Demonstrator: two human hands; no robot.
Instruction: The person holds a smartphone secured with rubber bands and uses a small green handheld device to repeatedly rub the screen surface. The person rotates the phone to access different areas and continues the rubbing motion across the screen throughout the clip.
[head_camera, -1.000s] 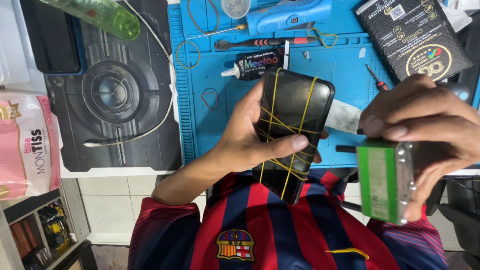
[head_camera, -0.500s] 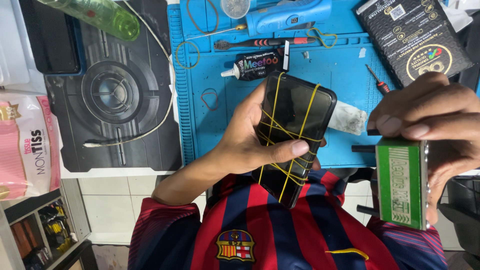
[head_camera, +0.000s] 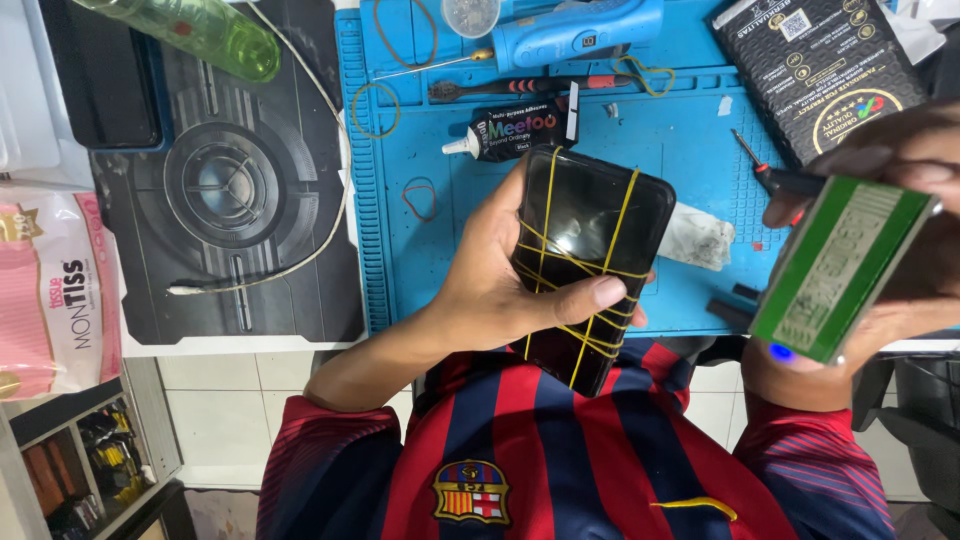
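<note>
My left hand (head_camera: 490, 285) grips a black phone (head_camera: 590, 250) bound with several yellow rubber bands. The thumb lies across its lower front and the screen faces me, above the blue work mat (head_camera: 690, 140). To the right, my right hand (head_camera: 900, 250) holds a flat green rectangular pack (head_camera: 840, 268) with a silver edge, tilted so its printed face shows. The two hands are apart, and the pack is level with the phone. Below them is my red and blue striped shirt (head_camera: 560, 450).
On the mat lie a black glue tube (head_camera: 515, 130), a blue power tool (head_camera: 575, 30), a red-handled screwdriver (head_camera: 765, 172), loose rubber bands (head_camera: 372, 108) and a white wipe (head_camera: 697, 238). A black package (head_camera: 825, 70) sits at back right. To the left are a green bottle (head_camera: 205, 30) and a pink tissue pack (head_camera: 55, 290).
My right hand has lifted the green pack up and to the right and tilted it from upright to slanted. My left hand keeps its hold on the phone, almost still.
</note>
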